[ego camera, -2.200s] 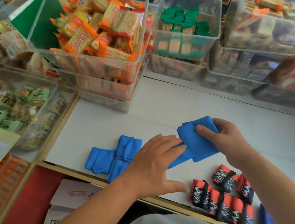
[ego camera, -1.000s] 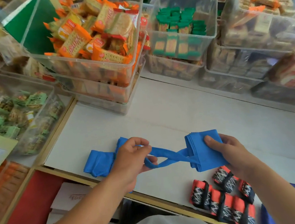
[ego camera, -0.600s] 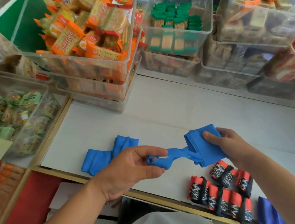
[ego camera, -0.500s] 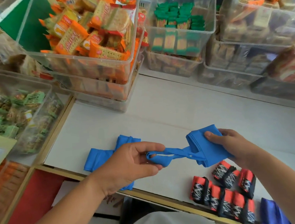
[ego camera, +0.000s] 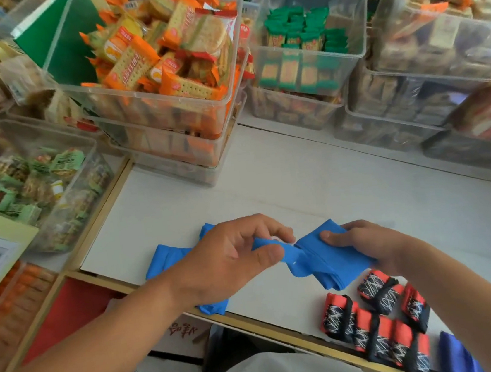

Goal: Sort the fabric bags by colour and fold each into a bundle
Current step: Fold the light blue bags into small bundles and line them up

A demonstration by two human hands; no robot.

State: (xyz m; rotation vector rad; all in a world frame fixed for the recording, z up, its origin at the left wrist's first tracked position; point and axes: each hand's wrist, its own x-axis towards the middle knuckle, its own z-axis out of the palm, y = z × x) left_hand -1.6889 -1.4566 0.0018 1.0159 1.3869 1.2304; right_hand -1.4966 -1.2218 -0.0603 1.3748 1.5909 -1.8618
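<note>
so the right hand (ego camera: 364, 242) has a clenched grip on the folded blue bag (ego camera: 334, 255) over the surface (ego camera: 299, 185) near 6 o'clock so the folds don't pop open, while the left hand (ego camera: 231, 257) pinches its strap (ego camera: 270, 244) at the bag's 9 o'clock, I'd guess to wrap it.

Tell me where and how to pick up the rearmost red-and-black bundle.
Likely from above, with the grip pinching across the black patterned middle of the rearmost red-and-black bundle. It lies flat on the white table and other bundles sit close beside it, leaving little room sideways.
</note>
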